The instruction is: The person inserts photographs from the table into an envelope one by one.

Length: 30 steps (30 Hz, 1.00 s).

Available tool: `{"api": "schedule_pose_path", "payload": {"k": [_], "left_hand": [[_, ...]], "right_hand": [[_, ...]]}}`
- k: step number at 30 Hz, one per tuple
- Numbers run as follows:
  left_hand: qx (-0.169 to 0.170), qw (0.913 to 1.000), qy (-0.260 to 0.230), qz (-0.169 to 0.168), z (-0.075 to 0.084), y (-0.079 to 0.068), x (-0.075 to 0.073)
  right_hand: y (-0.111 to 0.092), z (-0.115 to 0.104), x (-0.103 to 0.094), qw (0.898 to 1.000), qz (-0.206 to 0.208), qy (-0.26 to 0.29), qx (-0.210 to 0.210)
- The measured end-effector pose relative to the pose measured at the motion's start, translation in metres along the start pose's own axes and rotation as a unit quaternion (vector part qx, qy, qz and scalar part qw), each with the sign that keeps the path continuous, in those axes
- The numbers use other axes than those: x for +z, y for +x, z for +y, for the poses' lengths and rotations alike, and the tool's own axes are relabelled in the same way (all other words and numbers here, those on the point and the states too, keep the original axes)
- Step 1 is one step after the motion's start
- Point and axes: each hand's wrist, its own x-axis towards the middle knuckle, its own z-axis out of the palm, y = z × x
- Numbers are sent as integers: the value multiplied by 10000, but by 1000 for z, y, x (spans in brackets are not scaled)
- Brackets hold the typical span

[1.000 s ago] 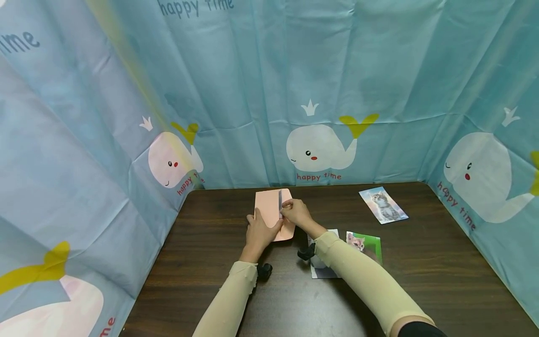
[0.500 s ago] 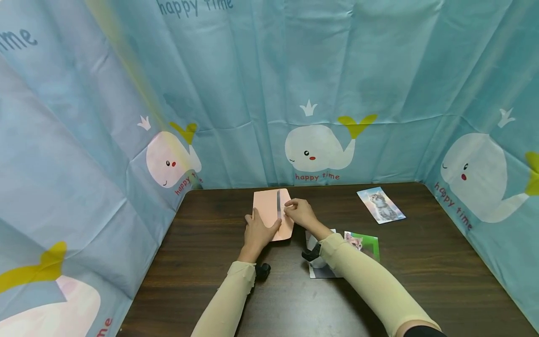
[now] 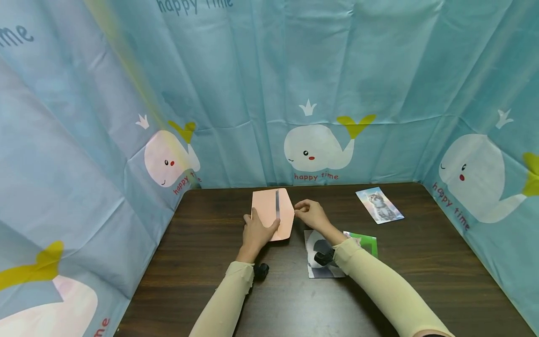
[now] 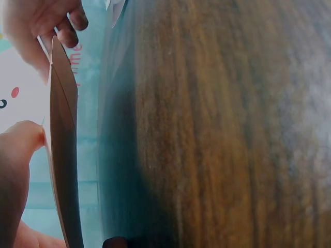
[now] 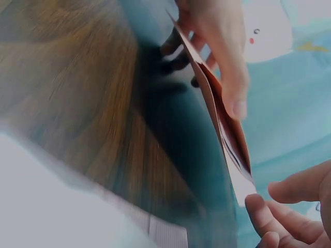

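Note:
In the head view a pale pink envelope (image 3: 265,208) is held up off the table, its flap (image 3: 287,210) folded out to the right. A dark grey strip (image 3: 277,204) shows along its mouth. My left hand (image 3: 258,234) grips the lower left part, thumb in front. The right wrist view looks into the gaping pocket (image 5: 232,137), where thin pale layers show inside. My right hand (image 3: 312,215) is at the flap's tip; its index fingertip (image 5: 255,202) meets the flap while the thumb (image 5: 297,186) stands slightly apart. The left wrist view shows the envelope (image 4: 64,144) edge-on.
On the dark wood table (image 3: 202,271) lies a kitten picture (image 3: 381,206) at the back right. A grey and white picture (image 3: 316,252) and a green-edged picture (image 3: 368,242) lie partly under my right forearm. A blue whale-print curtain (image 3: 252,140) walls the table behind and at the sides.
My right hand has slid rightward from the envelope's mouth across to the flap's tip. The flap now shows more fully. The left hand keeps its grip on the envelope.

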Motion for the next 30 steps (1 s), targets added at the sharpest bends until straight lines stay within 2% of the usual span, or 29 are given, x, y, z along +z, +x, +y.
{"api": "schedule_pose_path", "payload": {"k": [7,13,17,30], "left_hand": [[-39,10000,42,-38,-3,2,1],[-37,10000,51,-64,-2,2,1],[-2,10000,39,-38,-2,1,0],[15,10000,41,-79,0,1,-1]], "right_hand": [[-8,11,-21,9998,96,-129,85],[-14,20,-41,9994,254,-231,-14],[-18,29,-54,9986,394,-346,122],[-32,56,-97,9953,485,-722,437]]}}
